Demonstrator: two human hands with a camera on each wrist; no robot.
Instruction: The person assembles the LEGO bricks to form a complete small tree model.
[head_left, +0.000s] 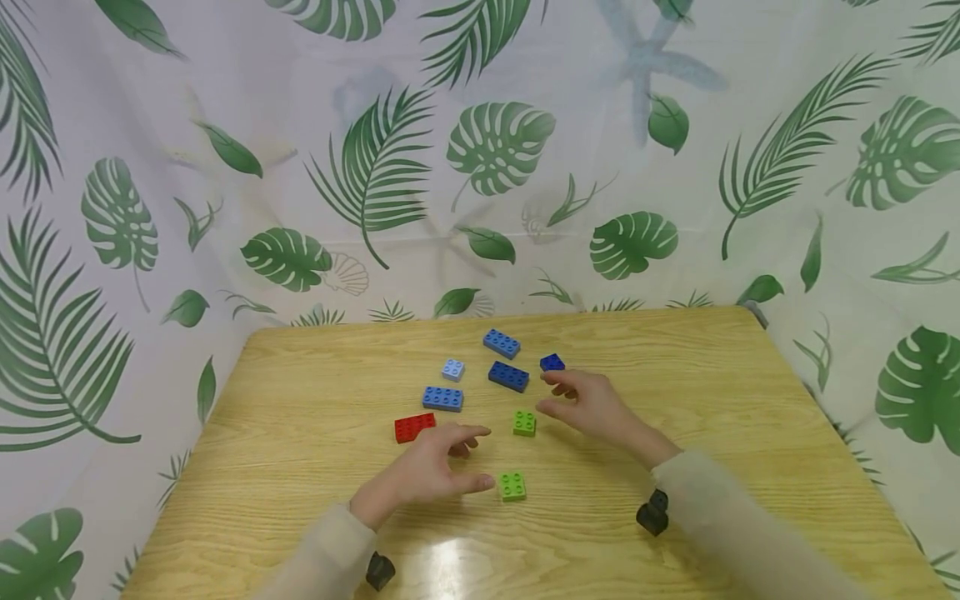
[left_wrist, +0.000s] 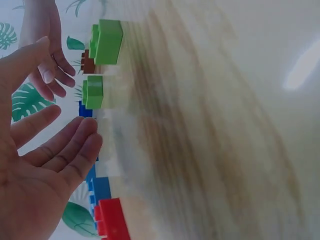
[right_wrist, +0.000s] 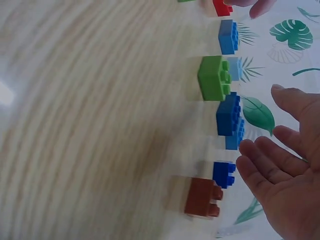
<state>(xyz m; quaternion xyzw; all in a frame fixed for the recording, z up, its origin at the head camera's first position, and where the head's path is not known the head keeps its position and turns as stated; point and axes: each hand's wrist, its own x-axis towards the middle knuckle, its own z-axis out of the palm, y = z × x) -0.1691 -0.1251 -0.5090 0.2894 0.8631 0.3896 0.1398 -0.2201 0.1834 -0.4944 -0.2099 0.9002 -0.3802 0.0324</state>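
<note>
The left hand [head_left: 429,468] hangs over the table with thumb and fingers well apart, the palm turned inward toward the other hand. Its thumb tip is just beside the near green brick [head_left: 512,487], and its index finger points toward the far green brick [head_left: 524,424]. The right hand [head_left: 592,406] also has its thumb spread away from its fingers, and its fingertips are near the small dark blue brick [head_left: 552,363] in the head view. A brown brick [right_wrist: 201,197] shows in the right wrist view, near that small dark blue one and closer to the camera.

The red brick [head_left: 412,428] lies beyond the left hand, which overlaps its edge in the head view. Just past it is a long medium blue brick [head_left: 442,399], then a small light blue brick [head_left: 452,370]. The long dark blue brick [head_left: 508,377] sits beyond the far green one, and another long blue brick [head_left: 501,343] lies farthest back. In the head view, these bricks have their studs upward.

Pale sleeves [head_left: 742,517] cover both forearms, with a black device [head_left: 652,513] at each wrist. Under everything is a wood-grain table [head_left: 573,542]; behind it hangs a white leaf-print cloth [head_left: 408,283].
</note>
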